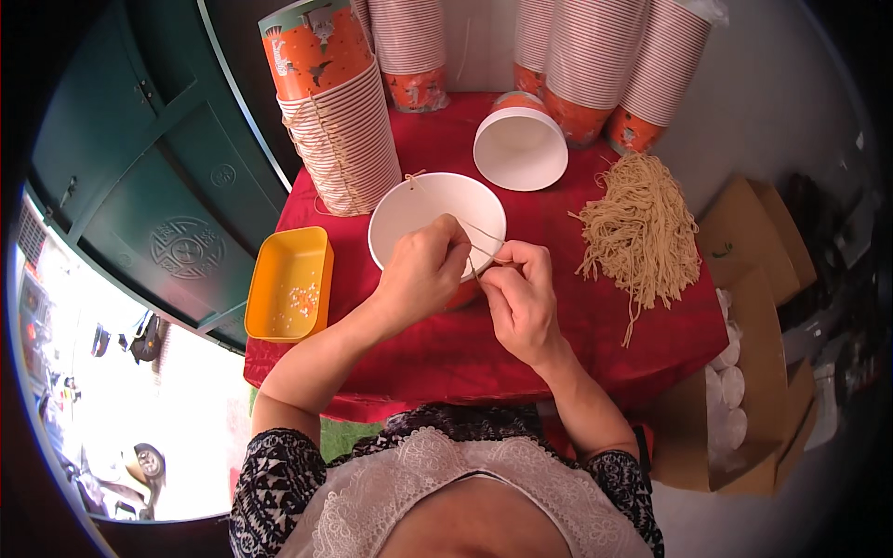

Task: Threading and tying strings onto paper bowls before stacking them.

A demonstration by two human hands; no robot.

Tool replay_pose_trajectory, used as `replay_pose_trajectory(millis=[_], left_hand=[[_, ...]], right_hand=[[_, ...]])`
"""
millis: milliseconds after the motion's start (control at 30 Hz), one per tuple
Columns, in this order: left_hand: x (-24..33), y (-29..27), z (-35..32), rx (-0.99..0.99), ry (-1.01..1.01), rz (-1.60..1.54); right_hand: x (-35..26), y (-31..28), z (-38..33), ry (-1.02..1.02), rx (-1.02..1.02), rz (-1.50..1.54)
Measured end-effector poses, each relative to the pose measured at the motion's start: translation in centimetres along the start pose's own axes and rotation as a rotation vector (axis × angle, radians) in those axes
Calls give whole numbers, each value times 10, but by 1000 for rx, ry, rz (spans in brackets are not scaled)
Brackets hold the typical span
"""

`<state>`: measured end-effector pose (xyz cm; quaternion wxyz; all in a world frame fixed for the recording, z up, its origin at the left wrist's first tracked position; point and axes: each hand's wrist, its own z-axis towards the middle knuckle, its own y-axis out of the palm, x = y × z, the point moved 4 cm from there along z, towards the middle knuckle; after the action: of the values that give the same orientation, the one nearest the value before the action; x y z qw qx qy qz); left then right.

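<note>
A round paper bucket (395, 216), white inside with orange showing low on its outside, stands in front of me on the table. A thin tan string (479, 229) runs across its mouth, and a small knot (413, 179) of the same string sits at its far left rim. My left hand (423, 265) is closed on the string over the bucket's near part. My right hand (523, 299) pinches the string at the bucket's near right rim, fingertips close to the left hand's. The exact grip is partly hidden by the fingers.
On the red-covered table (577, 349) are a stack of buckets (344, 139) with string loops, a bucket on its side (521, 153), a heap of tan strings (642, 232) and a yellow tub (326, 279) with small bits. Wrapped bucket stacks (595, 65) stand behind; cardboard boxes (688, 437) lie right.
</note>
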<state>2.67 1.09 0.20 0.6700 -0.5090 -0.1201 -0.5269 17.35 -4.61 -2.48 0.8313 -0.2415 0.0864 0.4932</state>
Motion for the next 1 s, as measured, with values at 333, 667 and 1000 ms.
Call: replay_pose_trajectory(millis=[333,667,1000], left_hand=[[-5,1,2,70,-87,104],[13,-6,-5,74,171,222],[31,-8,-19,-38,324,302]], right_hand=[[9,2,-7,-34,-81,121],[15,5,-6,145,109,128],[17,20,-10,478,180,310]])
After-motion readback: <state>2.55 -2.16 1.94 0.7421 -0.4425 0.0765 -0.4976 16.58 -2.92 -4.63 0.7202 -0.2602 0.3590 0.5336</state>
